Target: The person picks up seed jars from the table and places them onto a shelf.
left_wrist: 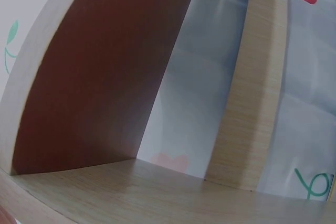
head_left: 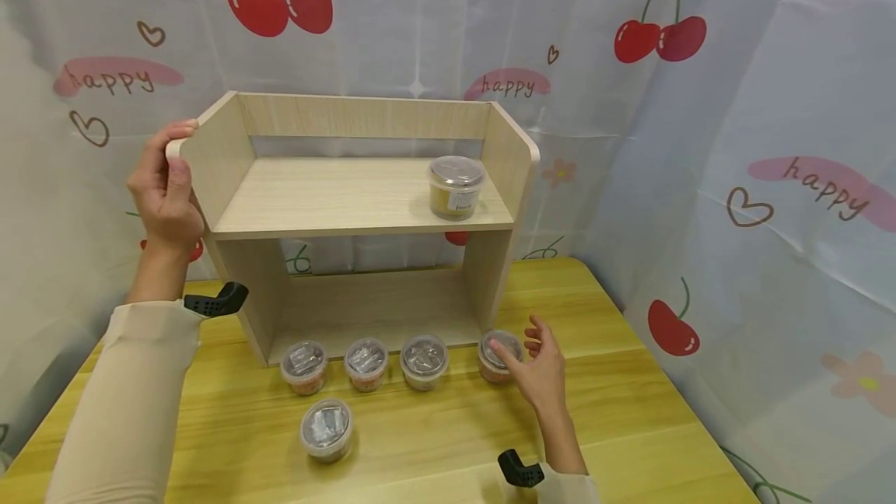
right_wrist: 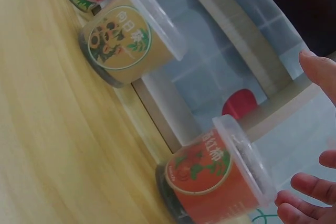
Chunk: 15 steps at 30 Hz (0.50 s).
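My left hand (head_left: 164,189) grips the upper front edge of the left side panel of a pale wooden shelf unit (head_left: 364,232). In the left wrist view that hand is out of sight. My right hand (head_left: 542,368), fingers spread, is beside the rightmost lidded plastic tub (head_left: 498,356). This tub (right_wrist: 205,177) shows a red tomato label in the right wrist view, its lid close to my fingertips; whether they touch I cannot tell. Left of it in the row stands a tub with a sunflower label (right_wrist: 121,40). On the upper board, toward the right, sits a yellowish tub (head_left: 456,189).
Two more tubs, a middle one (head_left: 366,364) and a left one (head_left: 304,368), stand along the unit's front. Another tub (head_left: 327,430) is nearer me on the yellow wood-grain table (head_left: 616,426). A cherry-printed curtain (head_left: 413,29) hangs close behind.
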Each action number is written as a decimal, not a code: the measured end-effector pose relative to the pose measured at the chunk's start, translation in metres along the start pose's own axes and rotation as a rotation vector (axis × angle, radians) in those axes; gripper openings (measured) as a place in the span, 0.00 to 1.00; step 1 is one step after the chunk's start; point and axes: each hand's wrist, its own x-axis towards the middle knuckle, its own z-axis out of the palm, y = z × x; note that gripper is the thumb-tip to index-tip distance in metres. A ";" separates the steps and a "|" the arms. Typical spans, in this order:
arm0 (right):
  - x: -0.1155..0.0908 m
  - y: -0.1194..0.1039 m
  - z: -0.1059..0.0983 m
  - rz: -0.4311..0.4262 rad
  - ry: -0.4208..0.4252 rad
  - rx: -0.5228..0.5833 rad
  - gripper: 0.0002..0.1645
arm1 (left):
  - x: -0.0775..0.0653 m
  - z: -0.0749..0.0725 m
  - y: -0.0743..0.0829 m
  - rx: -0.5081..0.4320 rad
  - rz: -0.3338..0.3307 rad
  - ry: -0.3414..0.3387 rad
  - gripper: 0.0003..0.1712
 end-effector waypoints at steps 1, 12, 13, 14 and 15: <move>0.000 0.001 0.000 0.004 -0.002 -0.002 0.53 | 0.000 0.000 0.000 -0.004 -0.001 0.001 0.21; -0.003 0.009 0.003 0.036 -0.002 -0.013 0.54 | 0.000 0.000 -0.001 -0.002 -0.008 -0.001 0.21; -0.003 0.009 0.002 0.038 -0.002 -0.013 0.54 | 0.000 0.000 -0.001 -0.001 -0.008 -0.003 0.21; -0.004 0.009 0.002 0.038 -0.001 -0.013 0.54 | 0.000 0.000 -0.001 -0.001 -0.008 -0.003 0.21; -0.004 0.010 0.002 0.040 -0.001 -0.013 0.54 | 0.000 0.000 -0.001 -0.001 -0.008 -0.002 0.21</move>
